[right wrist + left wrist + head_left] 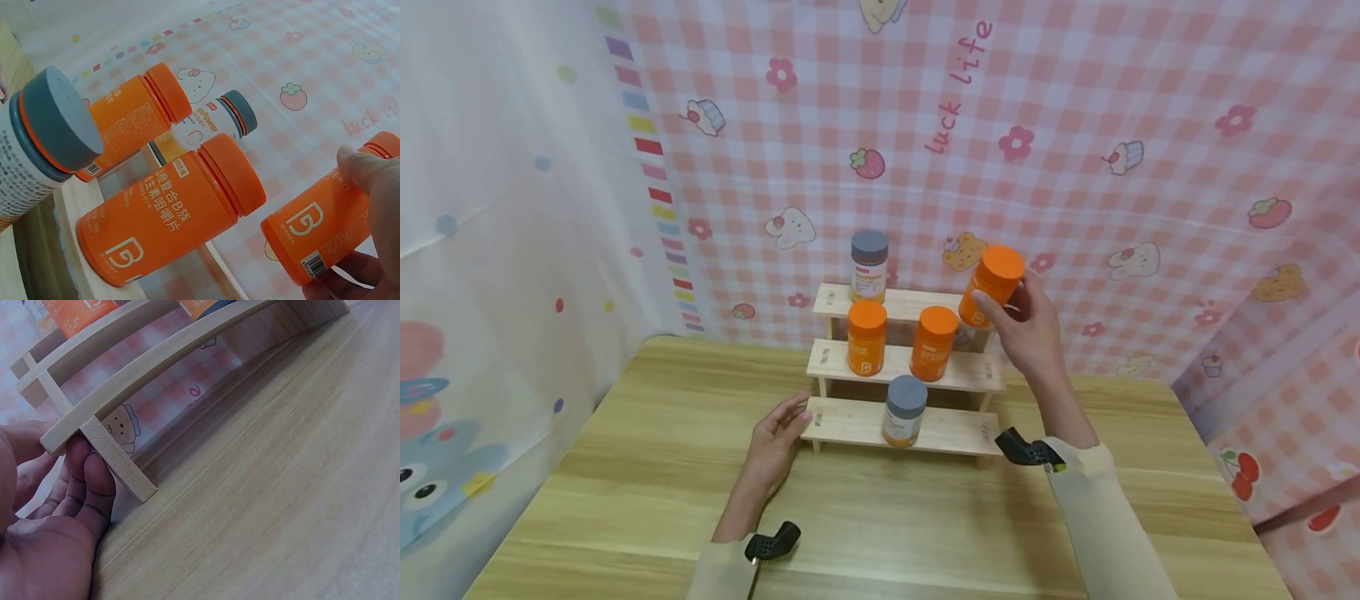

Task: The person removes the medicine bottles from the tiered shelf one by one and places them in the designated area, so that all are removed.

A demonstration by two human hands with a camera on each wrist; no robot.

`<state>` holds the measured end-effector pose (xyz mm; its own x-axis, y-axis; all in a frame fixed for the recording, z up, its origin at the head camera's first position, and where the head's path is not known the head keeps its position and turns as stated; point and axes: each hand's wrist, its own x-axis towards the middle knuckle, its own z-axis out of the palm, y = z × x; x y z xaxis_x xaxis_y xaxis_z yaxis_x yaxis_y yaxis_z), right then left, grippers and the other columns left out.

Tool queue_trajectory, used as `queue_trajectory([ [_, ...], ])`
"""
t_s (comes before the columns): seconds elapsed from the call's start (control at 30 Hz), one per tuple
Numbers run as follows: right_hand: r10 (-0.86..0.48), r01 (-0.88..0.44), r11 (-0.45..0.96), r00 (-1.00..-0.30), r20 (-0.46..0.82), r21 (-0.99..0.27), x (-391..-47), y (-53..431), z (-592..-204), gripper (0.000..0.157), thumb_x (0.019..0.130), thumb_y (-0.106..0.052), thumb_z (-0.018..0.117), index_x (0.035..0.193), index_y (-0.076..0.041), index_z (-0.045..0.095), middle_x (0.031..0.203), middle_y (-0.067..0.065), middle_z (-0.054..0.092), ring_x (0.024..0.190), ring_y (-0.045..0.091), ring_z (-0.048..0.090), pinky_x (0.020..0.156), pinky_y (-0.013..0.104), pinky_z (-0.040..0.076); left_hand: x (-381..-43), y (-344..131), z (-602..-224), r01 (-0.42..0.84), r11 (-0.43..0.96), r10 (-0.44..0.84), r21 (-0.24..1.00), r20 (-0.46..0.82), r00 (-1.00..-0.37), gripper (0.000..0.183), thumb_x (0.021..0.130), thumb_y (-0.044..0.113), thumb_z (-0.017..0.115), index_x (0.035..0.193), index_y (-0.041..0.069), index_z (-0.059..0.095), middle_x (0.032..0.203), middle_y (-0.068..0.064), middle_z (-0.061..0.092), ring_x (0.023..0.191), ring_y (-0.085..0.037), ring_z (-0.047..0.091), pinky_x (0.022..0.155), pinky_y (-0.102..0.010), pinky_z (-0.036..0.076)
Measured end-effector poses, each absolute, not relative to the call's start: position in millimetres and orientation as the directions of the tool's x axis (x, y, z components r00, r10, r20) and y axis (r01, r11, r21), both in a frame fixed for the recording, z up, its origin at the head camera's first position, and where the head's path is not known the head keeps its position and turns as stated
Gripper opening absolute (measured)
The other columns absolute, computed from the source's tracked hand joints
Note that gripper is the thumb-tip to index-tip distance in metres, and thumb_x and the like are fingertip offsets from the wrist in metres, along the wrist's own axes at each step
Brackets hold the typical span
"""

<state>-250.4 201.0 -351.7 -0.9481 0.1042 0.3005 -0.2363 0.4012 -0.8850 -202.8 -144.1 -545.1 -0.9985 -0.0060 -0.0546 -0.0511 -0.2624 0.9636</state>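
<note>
Orange bottle (pixel 992 284) pinched by right hand (pixel 1033 332), bare top-shelf stretch (pixel 922 305) leftward, left hand (pixel 777 439) gripping rack edge (pixel 821 410)

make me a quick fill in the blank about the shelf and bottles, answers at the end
The right hand holds a bottle whose lid is ____.
The wooden shelf has ____ tiers.
The middle tier bears ____ upright bottles.
The left hand is at the left end of the ____ tier.

Missing words: orange; three; two; bottom
</note>
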Motion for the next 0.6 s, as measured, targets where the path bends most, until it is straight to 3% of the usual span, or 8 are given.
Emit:
queue_trajectory([
  [0.27,0.125,-0.239,0.401,-0.942,0.311,-0.884,-235,208,-360,0.066,0.094,-0.048,0.072,0.152,-0.033,0.044,0.145,0.005,0.06,0.129,0.026,0.058,0.115,0.048,0.045,-205,-142,-545,-0.069,-0.288,-0.014,0.955,-0.077,-0.997,0.044,0.102,0.001,0.06,0.145,-0.002,0.053,0.113,-0.001,0.062,0.104,-0.008,0.063,0.089,-0.019,0.056],
  [0.6,0.146,-0.263,0.426,-0.924,0.352,-0.866,-218,217,-375,0.062,0.096,-0.04,0.072,0.15,-0.023,0.047,0.143,0.008,0.061,0.125,0.027,0.061,0.111,0.048,0.047,-204,-144,-545,-0.072,-0.292,-0.01,0.954,-0.078,-0.997,0.043,0.102,0.002,0.059,0.145,-0.001,0.053,0.114,-0.002,0.061,0.105,-0.01,0.063,0.09,-0.02,0.057],
])
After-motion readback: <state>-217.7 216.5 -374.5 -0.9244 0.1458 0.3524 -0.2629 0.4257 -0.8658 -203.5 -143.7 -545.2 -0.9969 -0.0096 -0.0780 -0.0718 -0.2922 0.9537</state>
